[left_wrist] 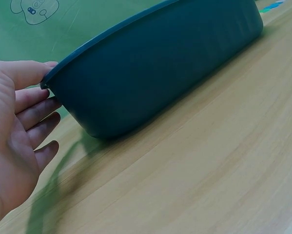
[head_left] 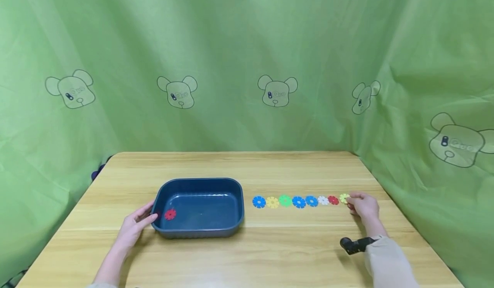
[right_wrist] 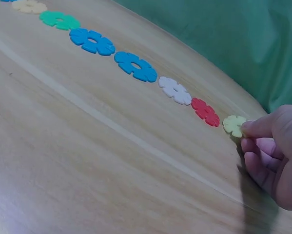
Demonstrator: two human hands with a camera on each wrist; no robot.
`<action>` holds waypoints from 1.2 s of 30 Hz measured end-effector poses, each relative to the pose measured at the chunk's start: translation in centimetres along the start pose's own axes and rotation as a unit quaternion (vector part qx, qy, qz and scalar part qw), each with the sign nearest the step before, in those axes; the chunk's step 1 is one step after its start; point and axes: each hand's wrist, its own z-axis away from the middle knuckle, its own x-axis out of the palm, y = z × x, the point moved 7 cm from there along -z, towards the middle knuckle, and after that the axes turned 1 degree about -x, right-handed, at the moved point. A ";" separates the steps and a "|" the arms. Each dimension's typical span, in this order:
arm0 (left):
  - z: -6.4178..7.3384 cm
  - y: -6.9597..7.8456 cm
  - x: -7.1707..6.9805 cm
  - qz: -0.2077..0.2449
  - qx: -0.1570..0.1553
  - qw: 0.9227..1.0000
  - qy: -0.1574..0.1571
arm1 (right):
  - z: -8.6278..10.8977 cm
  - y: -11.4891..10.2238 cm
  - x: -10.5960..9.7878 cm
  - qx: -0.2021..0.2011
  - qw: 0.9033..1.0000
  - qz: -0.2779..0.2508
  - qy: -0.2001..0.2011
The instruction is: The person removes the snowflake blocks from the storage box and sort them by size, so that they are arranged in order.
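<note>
My left hand (head_left: 132, 228) grips the left rim of a dark blue plastic basin (head_left: 200, 233), thumb over the edge and fingers outside against the wall. In the left wrist view the basin's side (left_wrist: 155, 73) stands on the table. One red notched disc (head_left: 170, 214) lies inside at the left. To the right, my right hand (head_left: 364, 206) pinches a pale yellow flower-shaped disc (right_wrist: 233, 126) between thumb and fingers, at the right end of a row of discs. Closest to it is a red disc (right_wrist: 205, 112), then a white disc (right_wrist: 175, 90).
Further left along the row lie two blue discs (head_left: 311, 201), a green disc (head_left: 285, 200), a yellow-orange disc (head_left: 272, 202) and another blue disc (head_left: 259, 202). A green curtain (head_left: 231, 43) with bear-head prints surrounds the wooden table (head_left: 270, 253) at the back and sides.
</note>
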 end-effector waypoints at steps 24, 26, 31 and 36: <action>-0.1 -0.2 -0.1 -0.011 -0.009 1.000 -0.001 | 0.1 -0.4 0.1 -0.032 0.994 0.106 0.017; -0.1 -0.2 -0.1 -0.008 -0.009 1.000 -0.001 | 0.1 -0.4 0.0 -0.029 0.994 0.104 0.019; -0.1 -0.2 0.0 -0.001 -0.009 1.000 -0.002 | 0.3 -0.6 0.0 -0.021 0.996 0.085 0.012; -0.2 -0.2 0.0 -0.005 -0.012 1.000 -0.003 | 0.7 -1.5 0.1 -0.036 0.996 0.080 -0.001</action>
